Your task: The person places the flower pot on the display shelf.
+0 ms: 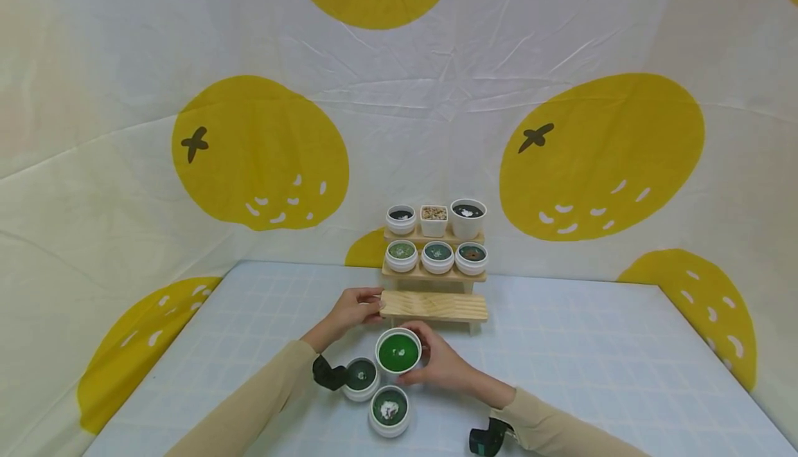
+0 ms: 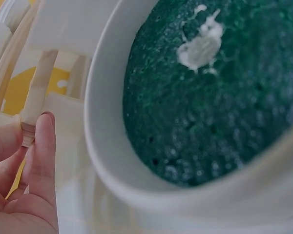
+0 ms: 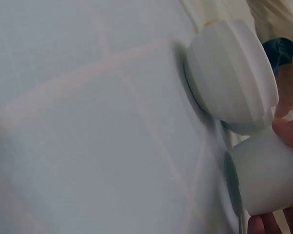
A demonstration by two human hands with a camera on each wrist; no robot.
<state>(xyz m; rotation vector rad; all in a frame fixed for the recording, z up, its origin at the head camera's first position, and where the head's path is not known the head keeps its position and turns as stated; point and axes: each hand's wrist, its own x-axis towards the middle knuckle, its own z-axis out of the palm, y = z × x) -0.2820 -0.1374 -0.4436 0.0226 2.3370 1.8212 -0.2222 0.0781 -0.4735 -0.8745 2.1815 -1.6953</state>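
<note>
My left hand pinches the left end of the lowest wooden step between thumb and fingers, as the left wrist view also shows. In my right hand is a white cup with a bright green filling, thumb and fingers around its side. It stands upright just in front of the step. Close by are two round white pots: a dark green pot beside my left wrist, and a green pot with a white patch nearer me. One such pot looms large in the left wrist view.
Behind the low step rises a tiered wooden stand. Small white pots fill its two upper tiers, including a square pot of pale bits. A pale checked cloth covers the table, and a fruit-printed curtain hangs behind.
</note>
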